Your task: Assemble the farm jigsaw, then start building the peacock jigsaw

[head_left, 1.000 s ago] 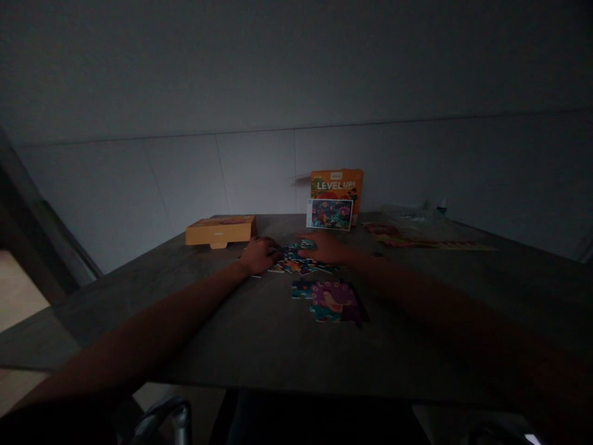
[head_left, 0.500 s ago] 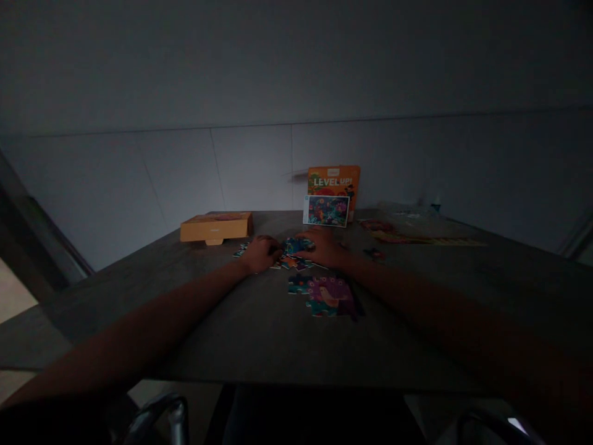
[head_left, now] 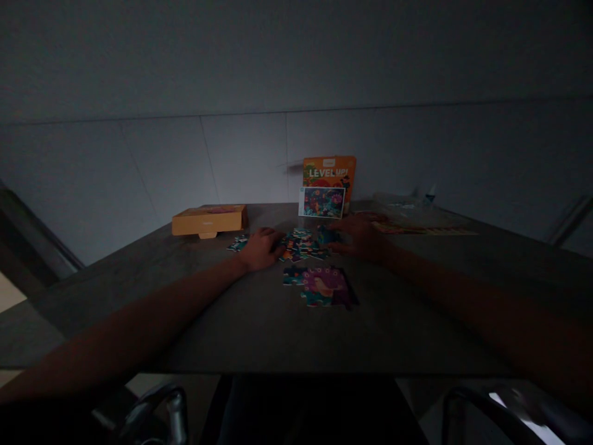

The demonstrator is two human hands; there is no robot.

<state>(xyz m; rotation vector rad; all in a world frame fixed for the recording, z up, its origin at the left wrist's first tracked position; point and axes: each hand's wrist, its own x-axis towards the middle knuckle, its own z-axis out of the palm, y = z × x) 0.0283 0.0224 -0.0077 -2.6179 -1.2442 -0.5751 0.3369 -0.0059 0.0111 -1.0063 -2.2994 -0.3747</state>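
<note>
Purple puzzle (head_left: 325, 283) inside table edge (head_left: 278, 372)

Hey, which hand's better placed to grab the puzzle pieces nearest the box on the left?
Probably your left hand: it's right beside those puzzle pieces, while your right hand is across the main pile.

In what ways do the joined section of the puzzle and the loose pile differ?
The joined section lies flat, its pieces fitted together; the pile is a jumble of overlapping pieces. The section is largely purple, with a pale bird-like shape; the pile mixes teal and orange. The section lies nearer the person; the pile is farther away, between the left hand and right hand. Both rest on the table.
</note>
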